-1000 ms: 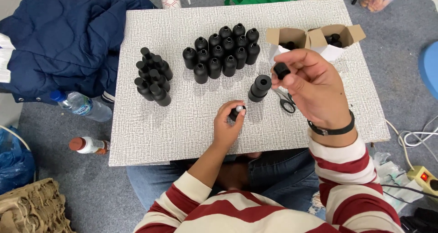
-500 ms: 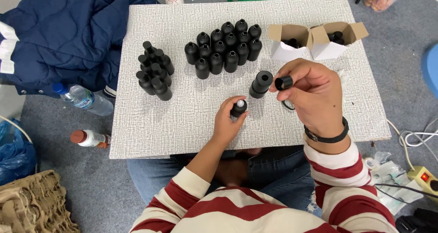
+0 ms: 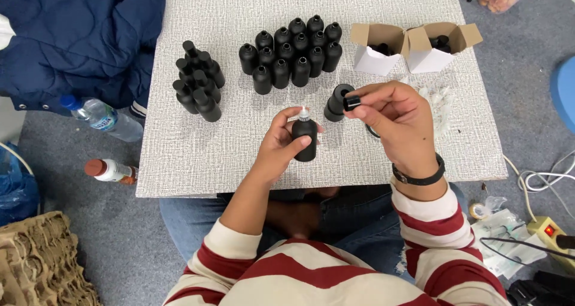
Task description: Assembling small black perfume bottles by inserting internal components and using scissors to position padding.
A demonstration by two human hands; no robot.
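Overhead, left fingers (image 3: pixel 286 125) hold a black bottle (image 3: pixel 305 139), right fingers (image 3: pixel 370 99) a cap (image 3: pixel 351 102), above the textured table (image 3: pixel 179 156).

Uncapped black bottles (image 3: pixel 291 55): 12 in centre cluster. Capped bottles (image 3: pixel 197 81): about 7. White boxes (image 3: pixel 376 47): 2. Plastic drink bottles (image 3: pixel 96 114): 2.

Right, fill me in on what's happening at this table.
A person sits at a white table. The left hand holds a black bottle upright, its pale nozzle bare. The right hand pinches a black cap just up and to the right of it. Behind stand a cluster of uncapped bottles, a smaller capped group and two open boxes.
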